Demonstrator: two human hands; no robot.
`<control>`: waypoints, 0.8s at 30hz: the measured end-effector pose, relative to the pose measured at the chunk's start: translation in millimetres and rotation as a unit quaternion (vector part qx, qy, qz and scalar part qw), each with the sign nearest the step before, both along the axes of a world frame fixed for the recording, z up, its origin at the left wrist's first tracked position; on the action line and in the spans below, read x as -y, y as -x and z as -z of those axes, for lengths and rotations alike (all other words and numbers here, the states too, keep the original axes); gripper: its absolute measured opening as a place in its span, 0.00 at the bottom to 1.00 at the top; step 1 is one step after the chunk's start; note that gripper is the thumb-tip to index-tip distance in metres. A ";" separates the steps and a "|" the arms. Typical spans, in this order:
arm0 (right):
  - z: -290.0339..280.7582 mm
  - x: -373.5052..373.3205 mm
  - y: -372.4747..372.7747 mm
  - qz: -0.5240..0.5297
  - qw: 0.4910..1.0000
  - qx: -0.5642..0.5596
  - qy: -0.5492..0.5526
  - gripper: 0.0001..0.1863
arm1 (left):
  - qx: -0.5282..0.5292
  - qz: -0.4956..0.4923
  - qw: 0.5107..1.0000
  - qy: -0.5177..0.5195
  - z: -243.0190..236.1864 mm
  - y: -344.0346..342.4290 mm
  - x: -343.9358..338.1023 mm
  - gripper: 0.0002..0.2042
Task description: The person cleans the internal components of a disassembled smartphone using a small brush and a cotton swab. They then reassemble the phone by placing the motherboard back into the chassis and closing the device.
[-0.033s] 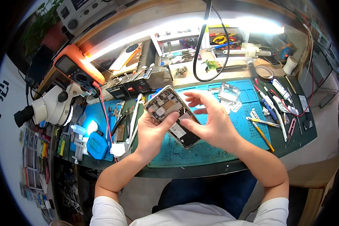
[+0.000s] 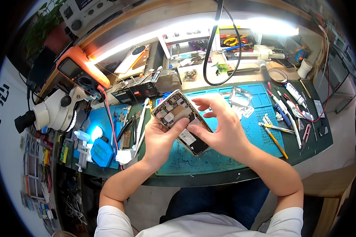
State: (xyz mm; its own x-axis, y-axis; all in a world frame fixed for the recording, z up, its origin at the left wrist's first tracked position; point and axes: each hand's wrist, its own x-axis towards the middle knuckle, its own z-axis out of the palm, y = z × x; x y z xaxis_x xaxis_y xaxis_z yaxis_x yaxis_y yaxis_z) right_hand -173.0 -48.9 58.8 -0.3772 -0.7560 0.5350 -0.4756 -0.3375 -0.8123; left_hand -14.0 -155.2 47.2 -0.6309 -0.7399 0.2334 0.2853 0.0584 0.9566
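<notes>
An opened smartphone (image 2: pixel 194 141) is held tilted above the blue work mat, its inner parts facing up. Chips and shields show in its upper half and a black battery in the lower half. My left hand (image 2: pixel 159 139) grips it along the left edge, thumb lying across the inside and the fingers hidden beneath. At the phone's right side, my right hand (image 2: pixel 221 125) has its thumb tip touching the inside near the battery's top. Its other fingers are bent and spread apart beyond the right edge, holding nothing that shows.
The blue mat (image 2: pixel 225 158) lies below, with clear plastic pieces (image 2: pixel 240 102) at its back. Tweezers, pens and a syringe (image 2: pixel 296 94) lie to the right. A microscope (image 2: pixel 51 112) and an orange multimeter (image 2: pixel 81 73) stand left. A black cable loop (image 2: pixel 207 59) hangs over the middle.
My right thumb has shifted slightly left on the phone, and the right fingers have moved a little. The left hand and phone stay nearly in place.
</notes>
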 end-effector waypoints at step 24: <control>3.3 3.1 16.7 -0.220 0.867 0.402 -0.195 0.25 | -0.024 0.007 0.997 -0.078 -1.1 -2.1 4.4 0.13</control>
State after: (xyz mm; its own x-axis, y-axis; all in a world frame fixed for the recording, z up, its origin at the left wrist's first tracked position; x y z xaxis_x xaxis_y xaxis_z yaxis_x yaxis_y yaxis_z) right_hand -189.7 -52.0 55.5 -0.1385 -0.9857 -0.0957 0.4023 0.0323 -0.9149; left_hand -11.8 -159.6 48.3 -0.6317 -0.7613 0.1461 0.3301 -0.0937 0.9393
